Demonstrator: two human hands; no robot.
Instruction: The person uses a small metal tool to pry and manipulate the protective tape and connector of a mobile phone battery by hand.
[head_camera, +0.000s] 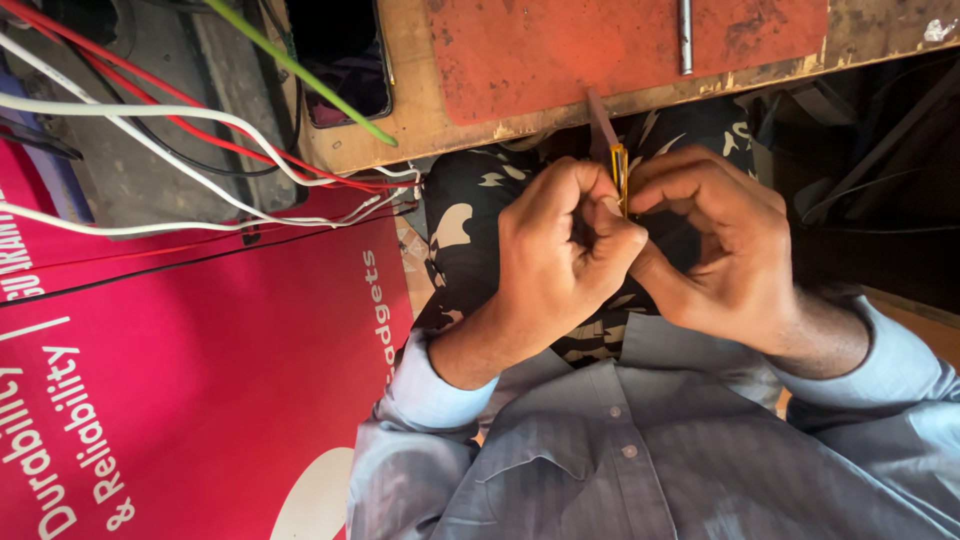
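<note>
Both hands meet over the lap, just below the bench (450, 140) edge. Left hand (555, 265) is curled into a tight fist, thumb and forefinger pinched at the base of a slim yellow-handled tool (619, 175). Right hand (725, 250) closes around the same spot from the other side, fingers (680, 180) bent over the yellow part. So both hands grip the tool, touching each other at the knuckles.

The tool's pinkish shaft (602, 120) sticks up from the grip toward the bench edge, tilted slightly left. Its lower end is hidden inside the hands; can't tell what kind of tip or body it has.

Handling judgement: looks light, thin and rigid (easy to twist or drop). A narrow handle means a fingertip pinch near the yellow collar, not a palm grip. The shaft looks thin enough to bend under side load.

Around it:
- worn red mat (620, 50) on the bench, a metal rod (685, 35) lying on it
- a dark phone (345, 70) at the bench's left end
- red and white wires (200, 125) plus a green cable (300, 70) running in from the left
- a red printed banner (200, 380) beside the knee
</note>
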